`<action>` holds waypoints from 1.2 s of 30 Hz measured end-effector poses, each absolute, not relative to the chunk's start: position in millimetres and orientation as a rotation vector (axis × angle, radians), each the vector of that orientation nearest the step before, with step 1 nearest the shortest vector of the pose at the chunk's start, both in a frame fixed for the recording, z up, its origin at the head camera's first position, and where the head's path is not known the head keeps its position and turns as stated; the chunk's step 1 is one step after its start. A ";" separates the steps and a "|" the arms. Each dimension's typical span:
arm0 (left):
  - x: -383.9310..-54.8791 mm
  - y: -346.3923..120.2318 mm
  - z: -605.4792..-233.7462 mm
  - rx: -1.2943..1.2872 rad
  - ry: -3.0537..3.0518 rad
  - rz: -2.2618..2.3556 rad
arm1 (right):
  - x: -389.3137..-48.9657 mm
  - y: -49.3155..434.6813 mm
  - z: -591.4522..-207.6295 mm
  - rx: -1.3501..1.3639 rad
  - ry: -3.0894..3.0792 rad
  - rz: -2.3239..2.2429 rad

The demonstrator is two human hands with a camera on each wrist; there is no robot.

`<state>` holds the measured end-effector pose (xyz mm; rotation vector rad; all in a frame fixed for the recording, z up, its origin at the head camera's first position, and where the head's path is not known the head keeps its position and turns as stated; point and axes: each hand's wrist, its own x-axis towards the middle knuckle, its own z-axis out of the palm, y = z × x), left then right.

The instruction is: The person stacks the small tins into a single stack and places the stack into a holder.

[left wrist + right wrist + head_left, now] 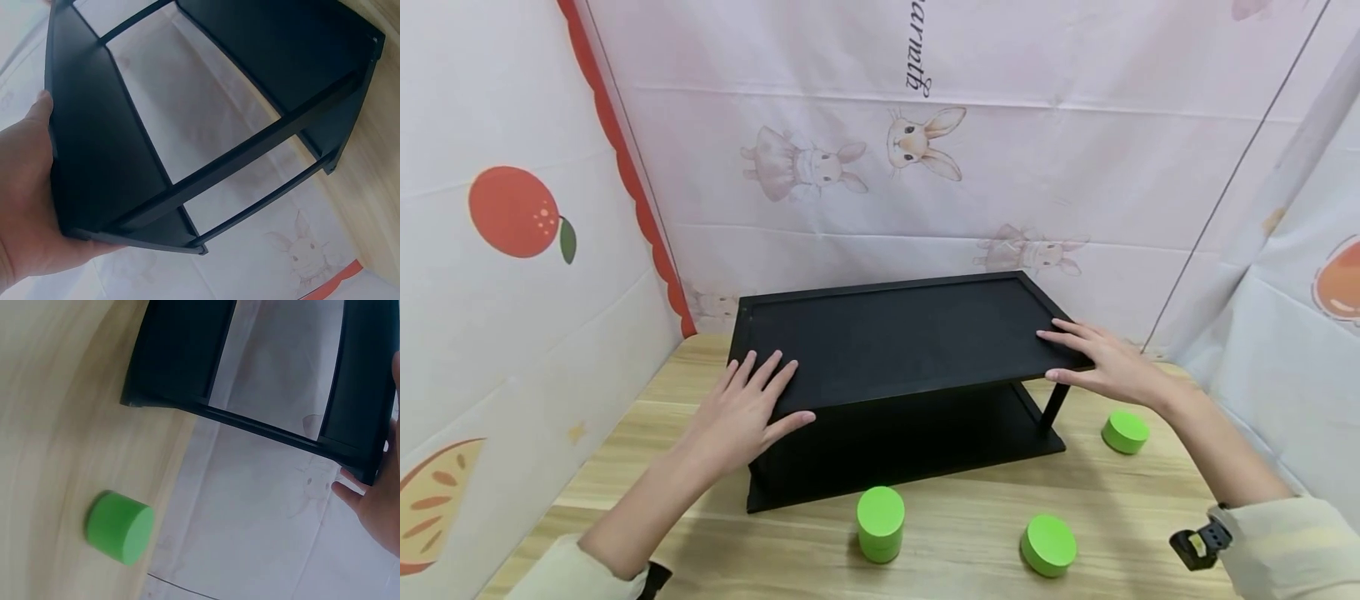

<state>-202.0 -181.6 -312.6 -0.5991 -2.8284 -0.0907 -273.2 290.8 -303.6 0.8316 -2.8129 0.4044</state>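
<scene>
A black two-tier shelf (895,333) stands on the wooden table, its lower board (910,450) visible below the top panel. My left hand (739,421) rests on the top panel's front left corner, fingers straight and spread, thumb along the front edge. At the right end, my right hand (1105,364) lies with extended fingers over the panel's edge, thumb near the front corner. Side posts (1054,408) join the two tiers. From below, the left wrist view shows the left hand (25,194) against the panel's edge; the right hand (384,506) appears likewise in the right wrist view.
A taller green cylinder (880,521) with a seam line stands before the shelf. Another green cylinder (1048,544) is at front right, and a third (1125,432) sits right of the shelf. Printed cloth walls (880,183) enclose the wooden table (805,558) behind and at both sides.
</scene>
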 end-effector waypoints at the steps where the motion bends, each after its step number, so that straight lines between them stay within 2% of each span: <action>1: -201.7 -181.3 -313.3 -0.592 -2.824 -0.087 | -273.3 290.6 -305.0 0.829 -2.812 0.409; 18: -196.9 -180.7 -317.3 -0.344 -2.861 -0.200 | -273.9 295.0 -308.3 0.712 -2.908 0.538; 36: -199.2 -180.9 -318.6 -0.331 -2.847 -0.285 | -274.4 292.3 -308.7 0.681 -2.910 0.491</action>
